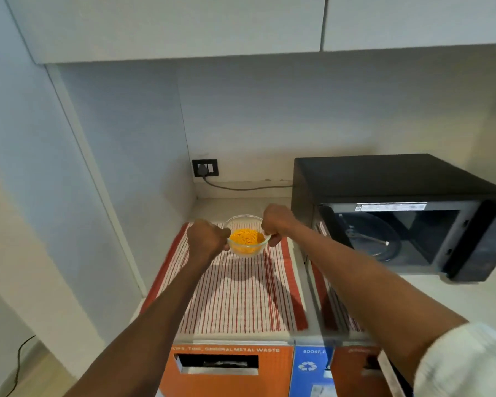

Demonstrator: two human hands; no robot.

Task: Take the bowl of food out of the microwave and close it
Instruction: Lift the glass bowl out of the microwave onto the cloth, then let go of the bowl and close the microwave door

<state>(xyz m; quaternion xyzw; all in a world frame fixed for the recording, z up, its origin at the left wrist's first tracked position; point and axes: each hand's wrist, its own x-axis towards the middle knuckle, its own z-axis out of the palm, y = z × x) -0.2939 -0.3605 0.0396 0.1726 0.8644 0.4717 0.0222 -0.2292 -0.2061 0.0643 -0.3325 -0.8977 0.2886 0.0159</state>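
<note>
A clear glass bowl (pixel 248 247) of orange shredded food sits low over the far end of a red-striped towel (pixel 241 296). My left hand (pixel 205 240) grips the bowl's left rim and my right hand (pixel 275 224) grips its right rim. Whether the bowl rests on the towel or hovers just above it, I cannot tell. To the right stands the black microwave (pixel 384 179), its cavity showing with the glass turntable (pixel 370 236) inside. Its door (pixel 324 299) hangs open toward me, partly behind my right forearm.
A wall socket (pixel 205 167) with a plug and a cable running to the microwave sits on the back wall. Below the counter edge are orange and blue waste bin fronts (pixel 229 368). White cupboards hang overhead. A wall closes the left side.
</note>
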